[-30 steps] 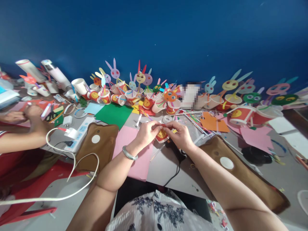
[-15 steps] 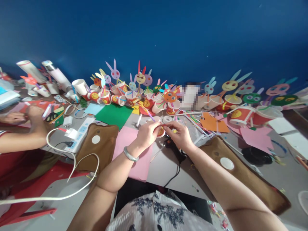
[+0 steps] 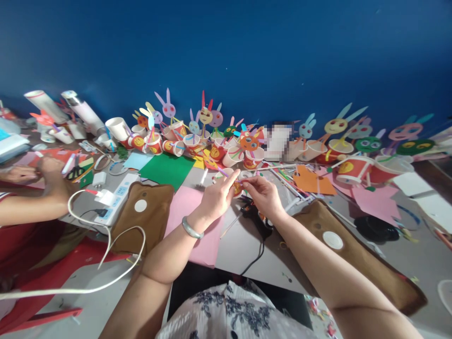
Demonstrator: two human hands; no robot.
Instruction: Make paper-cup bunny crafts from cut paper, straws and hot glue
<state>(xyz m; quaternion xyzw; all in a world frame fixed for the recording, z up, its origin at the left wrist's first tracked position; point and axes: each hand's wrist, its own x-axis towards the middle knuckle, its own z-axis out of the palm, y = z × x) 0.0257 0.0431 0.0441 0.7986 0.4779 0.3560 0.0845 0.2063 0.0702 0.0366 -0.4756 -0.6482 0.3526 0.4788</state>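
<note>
Both hands, left and right, are on a red paper cup above the desk, fingers pinched at its side, black glue gun lying just beside it.

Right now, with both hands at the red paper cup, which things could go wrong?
The black glue gun lies close to the right hand; if it is hot, that wrist might touch it. The white cable loops from the power strip past the table edge, so someone could snag it and perhaps drag the strip. Cups with paper faces crowd behind the hands, and a forward reach may tip one.
</note>
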